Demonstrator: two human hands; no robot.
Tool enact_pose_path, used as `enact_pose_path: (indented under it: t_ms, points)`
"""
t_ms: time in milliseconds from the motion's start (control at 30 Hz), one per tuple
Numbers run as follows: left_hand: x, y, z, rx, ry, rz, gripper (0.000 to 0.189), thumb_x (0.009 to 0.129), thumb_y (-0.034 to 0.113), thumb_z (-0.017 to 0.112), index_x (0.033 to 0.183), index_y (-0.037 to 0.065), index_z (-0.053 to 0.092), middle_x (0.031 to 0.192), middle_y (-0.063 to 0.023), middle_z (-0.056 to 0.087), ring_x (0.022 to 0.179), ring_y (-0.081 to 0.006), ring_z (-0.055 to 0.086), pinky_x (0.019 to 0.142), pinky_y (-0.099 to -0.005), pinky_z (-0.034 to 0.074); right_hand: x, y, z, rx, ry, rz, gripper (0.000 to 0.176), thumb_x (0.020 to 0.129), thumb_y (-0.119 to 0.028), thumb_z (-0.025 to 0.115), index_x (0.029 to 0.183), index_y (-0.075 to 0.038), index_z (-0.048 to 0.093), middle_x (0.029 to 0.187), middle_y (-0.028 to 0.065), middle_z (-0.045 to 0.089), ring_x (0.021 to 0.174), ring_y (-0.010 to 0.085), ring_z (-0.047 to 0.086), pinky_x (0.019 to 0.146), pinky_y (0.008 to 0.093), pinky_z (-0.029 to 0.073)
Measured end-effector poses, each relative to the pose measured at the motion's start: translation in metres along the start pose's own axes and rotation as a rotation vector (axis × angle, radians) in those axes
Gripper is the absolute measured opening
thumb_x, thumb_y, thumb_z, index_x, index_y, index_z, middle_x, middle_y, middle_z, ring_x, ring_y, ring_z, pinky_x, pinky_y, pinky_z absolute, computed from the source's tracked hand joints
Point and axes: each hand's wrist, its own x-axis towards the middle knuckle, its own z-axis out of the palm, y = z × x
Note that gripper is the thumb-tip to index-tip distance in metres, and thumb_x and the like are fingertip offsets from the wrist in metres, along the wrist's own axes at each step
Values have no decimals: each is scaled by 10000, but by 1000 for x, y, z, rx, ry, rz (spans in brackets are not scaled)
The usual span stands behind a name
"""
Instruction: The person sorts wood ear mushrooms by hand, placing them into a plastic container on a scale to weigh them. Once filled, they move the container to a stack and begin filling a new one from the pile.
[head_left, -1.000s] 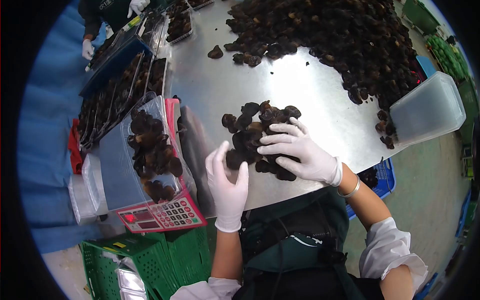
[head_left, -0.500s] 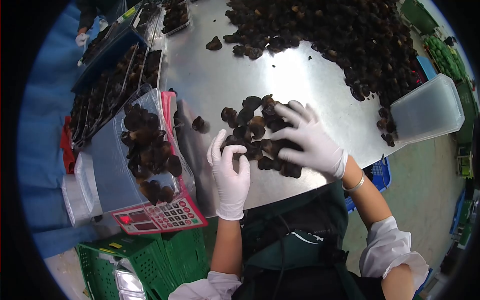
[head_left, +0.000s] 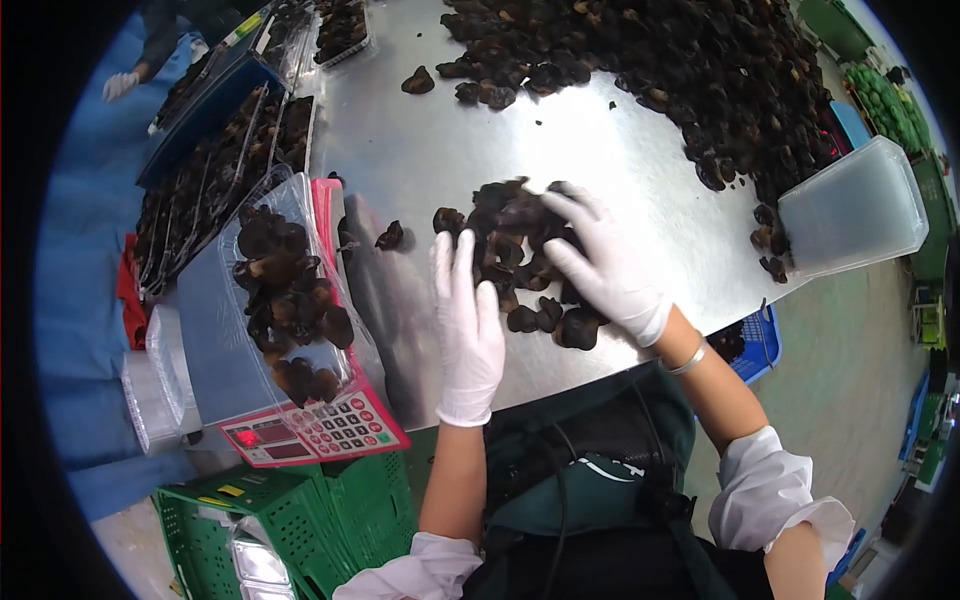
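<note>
My left hand (head_left: pixel 468 320) lay open beside the dark mushrooms (head_left: pixel 505 215), my right hand (head_left: pixel 600 265) spread over them, seemingly gripping none, bunching them on the counter (head_left: pixel 400 150)

Both gloved hands, left hand (head_left: pixel 468 325) and right hand (head_left: pixel 600 262), lie flat, fingers extended, palms down.

1. The table (head_left: pixel 420 140) is bare metal, smooth, with a soft brushed sheen.
2. The left hand (head_left: pixel 468 330) and right hand (head_left: pixel 600 265) wear thin white rubbery gloves, smooth and matt.
3. The mushrooms (head_left: pixel 510 235) look dark, wrinkled and faintly glossy.
4. The tray (head_left: pixel 290 192) at the left is clear glossy plastic; the container (head_left: pixel 855 215) at the right is frosted plastic.
5. The near crate (head_left: pixel 300 510) is green moulded plastic.
</note>
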Motion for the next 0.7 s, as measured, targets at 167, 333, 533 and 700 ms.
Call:
enact_pose_path:
  t_ms: [167, 333, 533, 700]
  points:
    - [11, 10, 1, -322, -5, -82, 504, 1014, 62, 416, 1511, -4, 369, 1579, -220, 320, 1497, -352, 263, 1225, -436, 222, 6, 7, -4, 300, -145, -78, 448, 1021, -266, 507, 1423, -68, 519, 1500, 237, 436, 1396, 381, 420, 1173, 441, 322]
    - [-12, -15, -37, -343, 44, -213, 704, 932, 226, 655, 1519, -11, 348, 1527, -204, 399, 1401, -366, 393, 1184, -476, 277, -14, 15, -71, 534, -263, 286, 689, 922, -322, 691, 1491, -48, 416, 1548, 230, 374, 1408, 361, 415, 1154, 423, 362]
    - [-14, 19, -40, 426, -237, -133, 1254, 621, 363, 914, 1586, 36, 183, 1509, -266, 359, 1282, -446, 422, 1111, -492, 347, -38, -23, -60, -316, -458, 202, 1325, 535, -402, 948, 1585, -114, 194, 1523, 341, 308, 1246, 544, 494, 1050, 508, 458]
    - [7, 36, -9, 422, -371, -110, 1376, 525, 317, 954, 1599, 64, 132, 1430, -312, 355, 1232, -463, 446, 1076, -493, 412, -14, -6, -21, -186, -213, 24, 1136, 605, -267, 892, 1553, -109, 287, 1423, 302, 418, 1190, 472, 553, 987, 456, 513]
